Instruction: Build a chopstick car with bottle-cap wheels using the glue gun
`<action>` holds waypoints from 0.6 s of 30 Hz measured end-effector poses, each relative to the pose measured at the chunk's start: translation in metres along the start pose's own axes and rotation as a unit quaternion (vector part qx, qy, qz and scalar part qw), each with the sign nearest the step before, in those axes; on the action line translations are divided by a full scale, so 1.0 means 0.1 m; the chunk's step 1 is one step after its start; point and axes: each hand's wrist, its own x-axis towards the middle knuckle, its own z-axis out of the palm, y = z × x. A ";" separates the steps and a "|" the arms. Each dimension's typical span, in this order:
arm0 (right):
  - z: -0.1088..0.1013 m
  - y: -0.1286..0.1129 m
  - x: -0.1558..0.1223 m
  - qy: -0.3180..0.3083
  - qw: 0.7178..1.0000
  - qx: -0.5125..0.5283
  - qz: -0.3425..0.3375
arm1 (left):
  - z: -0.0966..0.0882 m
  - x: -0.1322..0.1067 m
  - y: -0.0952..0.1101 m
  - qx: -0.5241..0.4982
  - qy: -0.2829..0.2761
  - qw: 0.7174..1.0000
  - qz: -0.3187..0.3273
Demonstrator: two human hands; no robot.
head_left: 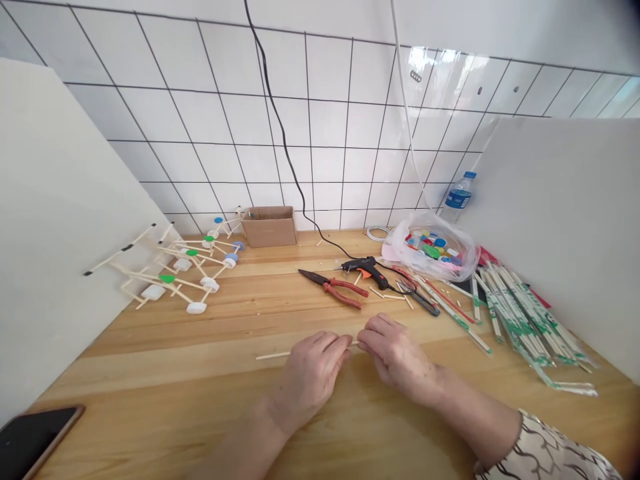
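Observation:
A thin wooden chopstick [273,356] lies level just above the wooden table, its bare end pointing left. My left hand [316,370] is closed around its middle part. Close beside it, my right hand [397,357] pinches the same stick near the right, and a short stretch shows between the two hands. The stick's right end is hidden in my right fingers. Beyond my hands lie red-handled pliers [344,283] and a black glue gun [367,268] with an orange trigger.
Stick frames with bottle-cap wheels [196,307] stand at the left, near a cardboard box [270,227]. On the right are wrapped chopsticks [525,313], a bag of coloured caps [435,248] and a water bottle [459,195]. A phone [37,440] lies front left. White panels flank the table.

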 end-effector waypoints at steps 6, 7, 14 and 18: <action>0.03 -0.02 -0.02 -0.002 0.997 0.065 0.028 | -0.01 -0.01 0.02 -0.009 -0.029 0.998 -0.046; 0.04 -0.03 -0.01 0.002 0.993 0.105 0.049 | -0.01 -0.01 0.02 -0.034 -0.017 0.997 -0.061; 0.03 0.01 0.05 0.009 0.730 0.617 0.293 | -0.14 0.09 0.14 -0.211 0.004 0.960 -0.185; 0.06 0.01 0.05 0.003 0.587 0.742 0.323 | -0.21 0.12 0.17 -0.201 -0.018 0.959 -0.197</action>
